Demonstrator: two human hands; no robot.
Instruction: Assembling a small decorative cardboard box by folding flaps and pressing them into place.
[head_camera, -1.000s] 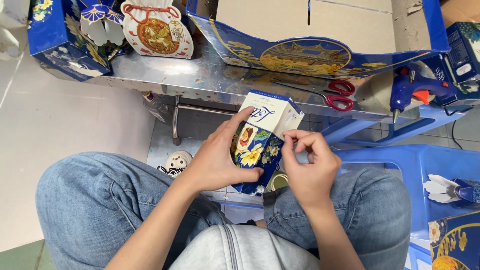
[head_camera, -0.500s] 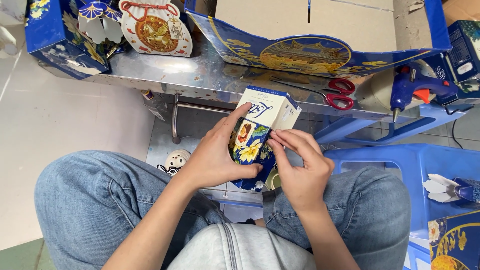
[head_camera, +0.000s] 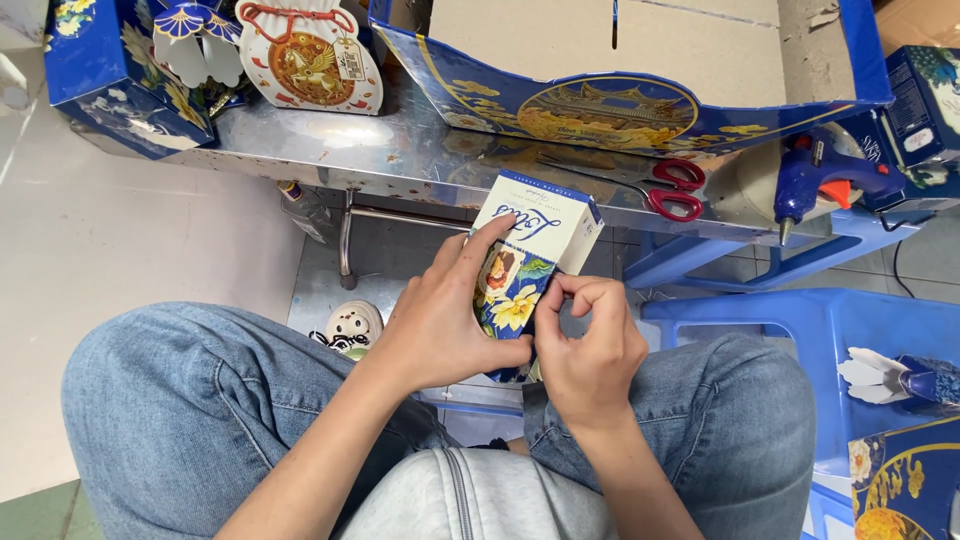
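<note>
I hold a small blue box with a flower print and a white end panel (head_camera: 530, 250) above my lap. My left hand (head_camera: 445, 320) wraps its left side, fingers reaching up over the printed face. My right hand (head_camera: 590, 345) pinches the box's lower right edge with curled fingers. The box tilts with its white end toward the metal table (head_camera: 400, 150). Both knees in blue jeans frame the hands.
On the metal table lie red-handled scissors (head_camera: 670, 190), a large flat blue printed carton (head_camera: 640, 90), a white pouch-shaped box with a horse picture (head_camera: 310, 55) and blue boxes (head_camera: 110, 70). A blue glue gun (head_camera: 830, 175) rests on a blue plastic stool (head_camera: 800, 330) to the right.
My right hand has slid down from the box's upper edge to its lower right side. The box has tipped slightly, and my left hand keeps its hold.
</note>
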